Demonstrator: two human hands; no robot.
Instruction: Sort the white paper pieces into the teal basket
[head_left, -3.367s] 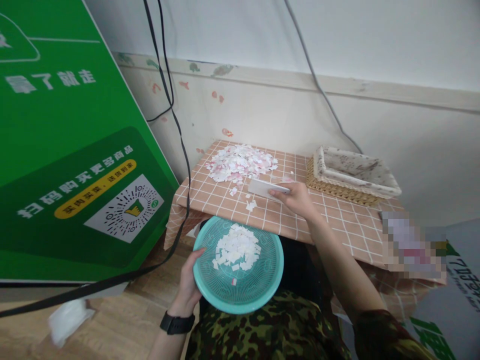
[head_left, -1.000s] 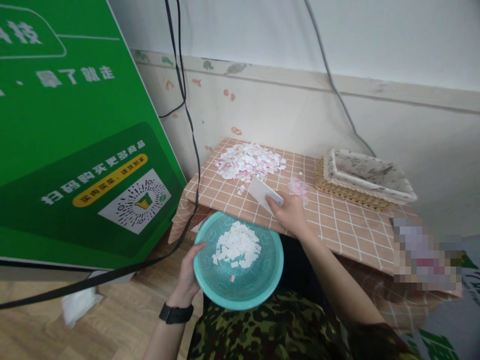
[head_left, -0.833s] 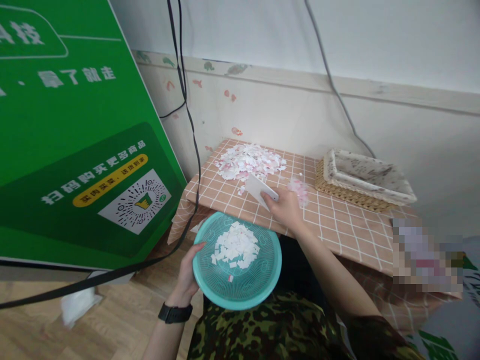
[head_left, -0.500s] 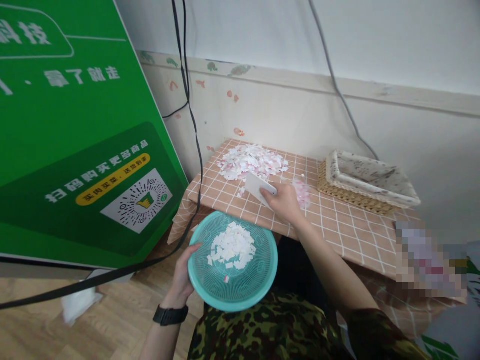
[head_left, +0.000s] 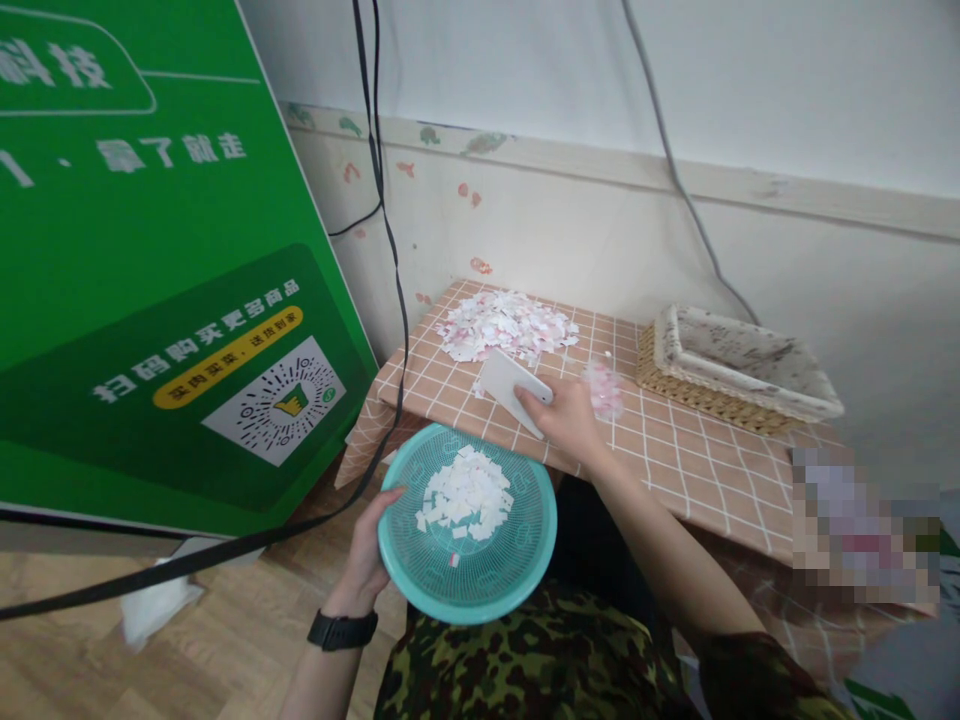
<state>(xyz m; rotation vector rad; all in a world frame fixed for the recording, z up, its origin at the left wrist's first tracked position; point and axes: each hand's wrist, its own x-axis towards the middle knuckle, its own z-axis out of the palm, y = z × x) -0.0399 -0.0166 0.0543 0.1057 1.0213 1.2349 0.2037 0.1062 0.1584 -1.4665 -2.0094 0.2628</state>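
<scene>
My left hand grips the left rim of a turquoise plastic colander, thumb over the edge. The colander is below the table's front edge, with a heap of small white paper pieces inside. One scrap with a red mark lies apart near its front. In my right hand is a flat white scraper with a small hole at one corner, held tilted at the table's front. Its far end is close to a pile of white and pink paper scraps. Some scraps are partly hidden behind it.
A brown checked cloth covers the table. A lined wicker basket stands at the right, and a small pinkish clump lies beside my right hand. A black cable hangs in front of the green panel. A white bag is on the floor.
The scraper and my right hand have moved slightly left and nearer the table's front edge. My left hand and the colander have barely moved.
</scene>
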